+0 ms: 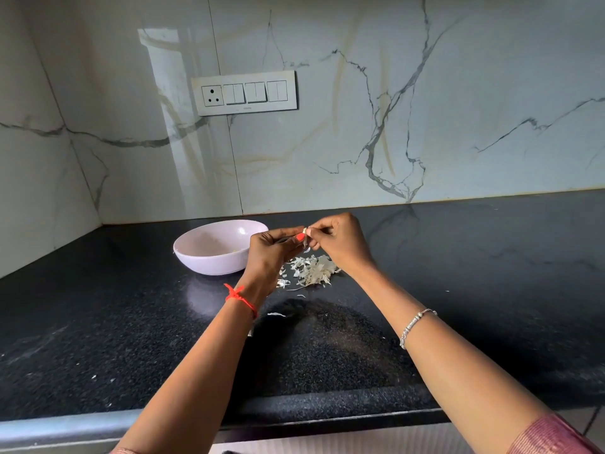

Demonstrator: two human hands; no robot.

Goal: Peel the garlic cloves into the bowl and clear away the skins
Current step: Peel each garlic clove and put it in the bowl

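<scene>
Cool, dimmish, even light. Pale glare streaks glossy wall; shadow pools on speckled countertop. Edges bow; detail soft.

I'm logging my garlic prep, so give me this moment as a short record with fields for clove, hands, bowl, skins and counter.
garlic clove: held up between fingertips, mostly hidden
left hand: pinches the clove
right hand: pinches the same clove, opposite side
bowl: white, on the counter, left of the hands; contents unclear
skins: loose pile on the counter below the hands, not yet cleared
countertop: black, speckled, glossy
</scene>
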